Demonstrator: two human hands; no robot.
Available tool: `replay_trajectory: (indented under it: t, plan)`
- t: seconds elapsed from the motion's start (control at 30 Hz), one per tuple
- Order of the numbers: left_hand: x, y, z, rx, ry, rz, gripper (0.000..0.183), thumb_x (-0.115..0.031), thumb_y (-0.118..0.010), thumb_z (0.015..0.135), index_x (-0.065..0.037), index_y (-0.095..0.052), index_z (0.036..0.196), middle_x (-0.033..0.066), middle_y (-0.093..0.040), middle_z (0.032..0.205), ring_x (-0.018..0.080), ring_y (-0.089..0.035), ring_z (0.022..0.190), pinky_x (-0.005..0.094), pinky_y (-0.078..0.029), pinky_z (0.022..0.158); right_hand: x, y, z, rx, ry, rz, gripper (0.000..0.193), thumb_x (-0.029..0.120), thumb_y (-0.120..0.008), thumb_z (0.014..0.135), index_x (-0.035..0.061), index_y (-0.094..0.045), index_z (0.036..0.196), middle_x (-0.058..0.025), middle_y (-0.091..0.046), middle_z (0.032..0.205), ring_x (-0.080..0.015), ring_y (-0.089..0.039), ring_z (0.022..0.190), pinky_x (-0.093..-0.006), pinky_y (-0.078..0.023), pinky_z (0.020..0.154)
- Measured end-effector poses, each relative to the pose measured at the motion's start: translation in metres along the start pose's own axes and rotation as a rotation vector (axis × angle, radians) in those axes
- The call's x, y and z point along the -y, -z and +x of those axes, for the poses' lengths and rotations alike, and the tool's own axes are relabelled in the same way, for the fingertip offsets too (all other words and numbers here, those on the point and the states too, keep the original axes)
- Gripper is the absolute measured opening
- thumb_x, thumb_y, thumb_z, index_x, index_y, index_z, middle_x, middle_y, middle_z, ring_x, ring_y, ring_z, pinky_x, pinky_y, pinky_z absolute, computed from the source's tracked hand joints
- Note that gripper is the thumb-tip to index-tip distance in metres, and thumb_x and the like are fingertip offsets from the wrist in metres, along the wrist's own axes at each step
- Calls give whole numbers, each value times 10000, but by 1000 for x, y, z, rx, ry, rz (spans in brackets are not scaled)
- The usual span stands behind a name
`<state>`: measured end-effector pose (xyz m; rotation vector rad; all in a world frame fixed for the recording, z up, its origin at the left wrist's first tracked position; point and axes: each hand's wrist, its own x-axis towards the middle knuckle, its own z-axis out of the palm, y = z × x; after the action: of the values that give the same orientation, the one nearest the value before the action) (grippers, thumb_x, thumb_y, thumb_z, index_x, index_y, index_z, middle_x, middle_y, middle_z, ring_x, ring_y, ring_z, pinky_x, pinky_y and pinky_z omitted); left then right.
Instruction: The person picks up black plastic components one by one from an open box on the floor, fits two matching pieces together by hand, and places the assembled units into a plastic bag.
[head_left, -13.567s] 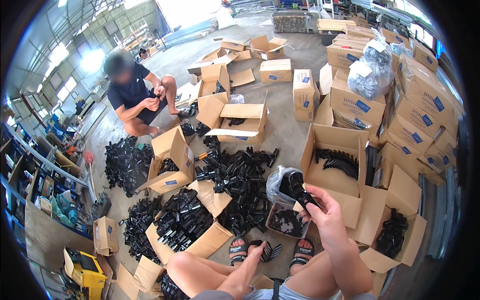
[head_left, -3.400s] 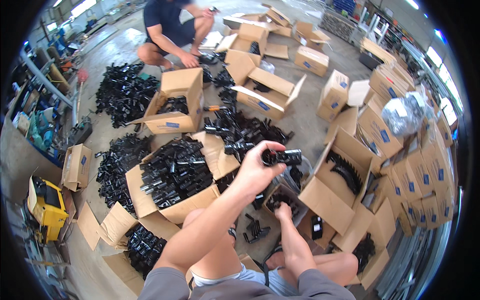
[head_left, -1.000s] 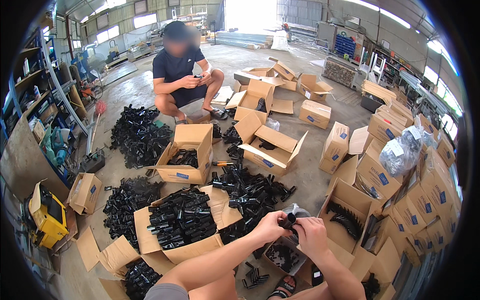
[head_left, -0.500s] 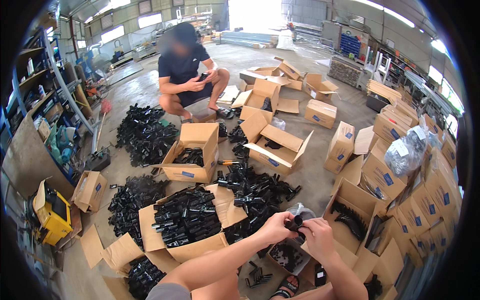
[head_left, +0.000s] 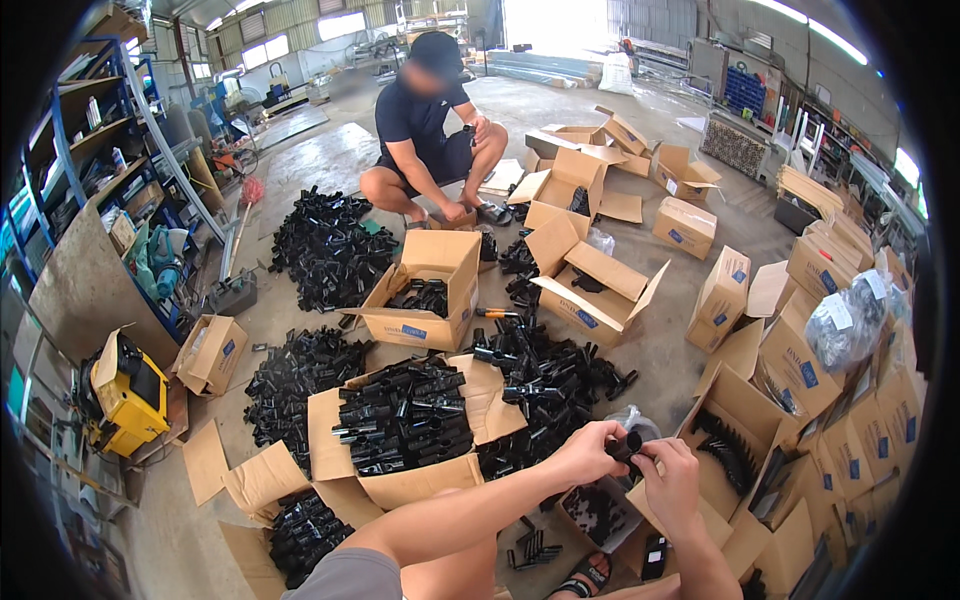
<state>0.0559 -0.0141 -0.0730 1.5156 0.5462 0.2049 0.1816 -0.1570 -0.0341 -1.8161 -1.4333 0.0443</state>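
My left hand (head_left: 588, 453) is closed round a short black tubular fitting (head_left: 632, 441), its round end turned up. Against the side of that fitting, the bent fingers of my right hand (head_left: 674, 480) are pinched; whatever small thing they may hold is hidden. Both hands are above an open box of small black parts (head_left: 603, 512). To their left lies a loose heap of black tube fittings (head_left: 560, 385), beside an open carton (head_left: 420, 492) stacked full of similar black fittings.
Across the heaps a co-worker (head_left: 425, 130) squats by another open carton (head_left: 410, 332). Open and closed cartons crowd the right, with a clear plastic bag (head_left: 848, 325) on them. At the left stands a yellow machine (head_left: 130, 400). A phone-like black object (head_left: 654, 556) lies near my foot.
The whole view has swung left, so things sit further right. My hands stay together at the fitting. The co-worker has lowered one hand to a small box and raised a black part in the other.
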Motion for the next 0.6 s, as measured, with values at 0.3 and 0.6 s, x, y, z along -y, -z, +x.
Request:
replay_trajectory:
  t: [0.3, 0.6]
  plan:
    - [3, -5, 1, -15, -31, 40, 377, -41, -846, 720, -42, -652, 1043, 45, -707, 912, 142, -648, 858, 308, -503, 782, -7, 2, -3, 13, 12, -45, 119, 95, -761, 824, 34, -698, 903, -124, -694, 894, -347, -644, 871, -437, -480, 824]
    - [1, -2, -2, 1, -40, 7, 335, -16, -827, 747, -46, -646, 1027, 14, -683, 889, 107, -623, 844, 280, -494, 775, -2, -1, -5, -14, 25, 0, 131, 106, -774, 823, 27, -694, 889, -120, -701, 928, -345, -651, 903, -432, -483, 827]
